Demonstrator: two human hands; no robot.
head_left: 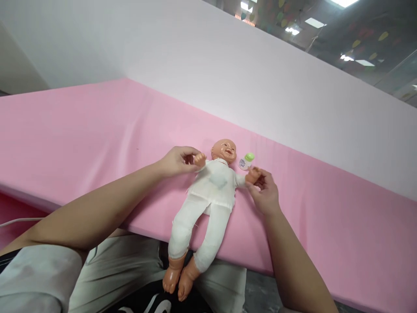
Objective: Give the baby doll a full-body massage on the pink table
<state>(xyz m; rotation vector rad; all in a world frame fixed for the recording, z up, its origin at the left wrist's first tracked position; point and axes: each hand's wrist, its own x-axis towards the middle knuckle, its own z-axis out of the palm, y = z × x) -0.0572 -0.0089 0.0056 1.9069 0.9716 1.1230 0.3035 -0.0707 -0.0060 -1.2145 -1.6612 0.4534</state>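
Observation:
A baby doll [211, 191] in white cloth clothes lies on its back on a pink padded surface [81, 143], head away from me, its bare feet hanging over the near edge. My left hand [177, 161] grips the doll's small hand on the left side. My right hand [265, 191] holds the doll's other hand, out to the right. A small white bottle with a green cap [246, 160] lies on the pink surface just right of the doll's head, close to my right hand.
A tall white wall panel [260, 87] rises behind the pink surface. My lap in light trousers [130, 269] is below the near edge. A white cable [19, 221] runs at the far left. Ceiling lights [315, 22] show at the top right.

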